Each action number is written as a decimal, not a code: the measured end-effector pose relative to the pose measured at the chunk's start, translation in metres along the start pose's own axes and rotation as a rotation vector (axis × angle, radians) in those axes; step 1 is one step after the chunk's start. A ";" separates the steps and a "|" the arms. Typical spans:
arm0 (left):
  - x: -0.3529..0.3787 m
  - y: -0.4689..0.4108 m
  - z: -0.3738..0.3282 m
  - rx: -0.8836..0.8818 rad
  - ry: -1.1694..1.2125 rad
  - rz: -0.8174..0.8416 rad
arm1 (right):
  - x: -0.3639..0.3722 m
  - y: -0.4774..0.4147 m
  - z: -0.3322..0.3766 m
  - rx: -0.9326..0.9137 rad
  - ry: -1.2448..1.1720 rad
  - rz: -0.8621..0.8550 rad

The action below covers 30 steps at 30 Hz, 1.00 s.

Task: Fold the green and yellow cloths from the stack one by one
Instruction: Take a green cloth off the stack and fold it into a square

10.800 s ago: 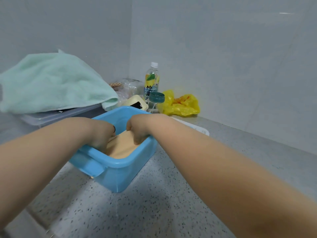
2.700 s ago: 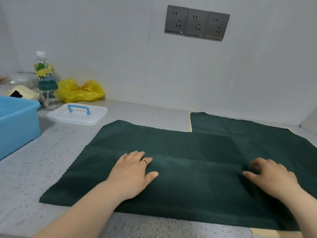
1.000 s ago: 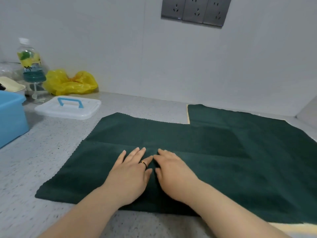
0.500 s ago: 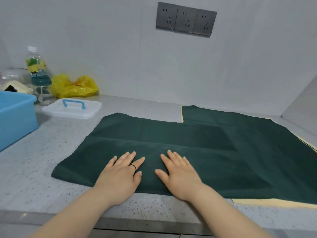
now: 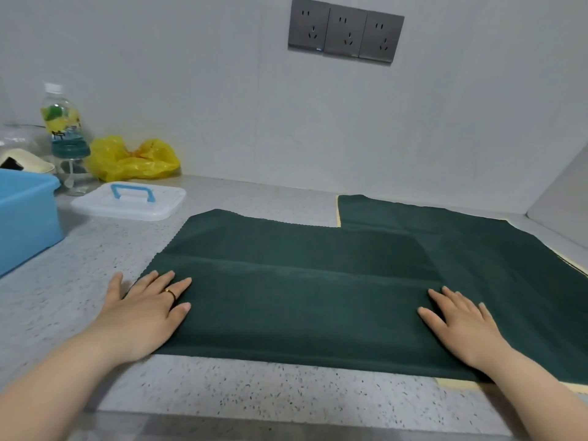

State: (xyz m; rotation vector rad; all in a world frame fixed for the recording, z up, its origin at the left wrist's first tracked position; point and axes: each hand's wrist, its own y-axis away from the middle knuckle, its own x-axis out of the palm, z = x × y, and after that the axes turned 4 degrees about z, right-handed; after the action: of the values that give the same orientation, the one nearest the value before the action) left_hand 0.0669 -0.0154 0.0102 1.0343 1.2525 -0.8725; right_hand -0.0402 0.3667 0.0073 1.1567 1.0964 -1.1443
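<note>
Dark green cloth (image 5: 302, 297), soft and matte with a zigzag-cut left edge, lies on the speckled stone counter (image 5: 254, 393), its near part doubled into a long flat band. Left hand (image 5: 143, 313), fingers straight and spread, presses the band's left end; right hand (image 5: 461, 323), equally flat, presses its right end. The cloth overlaps the stack (image 5: 509, 249), where a pale yellow cloth (image 5: 458, 384) shows beneath. Far left: blue plastic tub (image 5: 25, 214) and white rectangular lid (image 5: 127, 205).

Bare forearms, no sleeves visible; dark ring with gold edge (image 5: 171, 294) on left hand (image 5: 144, 310) finger.
</note>
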 end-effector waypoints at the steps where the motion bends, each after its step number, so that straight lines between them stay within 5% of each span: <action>1: -0.004 -0.001 -0.004 0.000 -0.028 -0.031 | -0.003 -0.001 0.002 -0.001 0.021 -0.028; 6: -0.018 -0.015 -0.052 0.277 0.117 -0.310 | -0.025 -0.024 0.033 -0.162 0.075 -0.115; 10: -0.008 -0.029 -0.084 0.421 0.216 -0.311 | -0.040 -0.065 0.072 -0.307 0.042 -0.114; 21: 0.005 -0.029 -0.086 0.553 0.261 -0.471 | -0.039 -0.162 0.109 -0.160 0.127 0.003; 30: 0.010 -0.033 -0.084 0.542 0.205 -0.506 | -0.042 -0.177 0.107 -0.216 0.086 -0.032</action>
State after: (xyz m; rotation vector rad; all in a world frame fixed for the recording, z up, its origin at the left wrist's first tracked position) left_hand 0.0101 0.0540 -0.0055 1.2719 1.5244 -1.5894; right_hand -0.2161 0.2546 0.0420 1.0302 1.2757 -0.9808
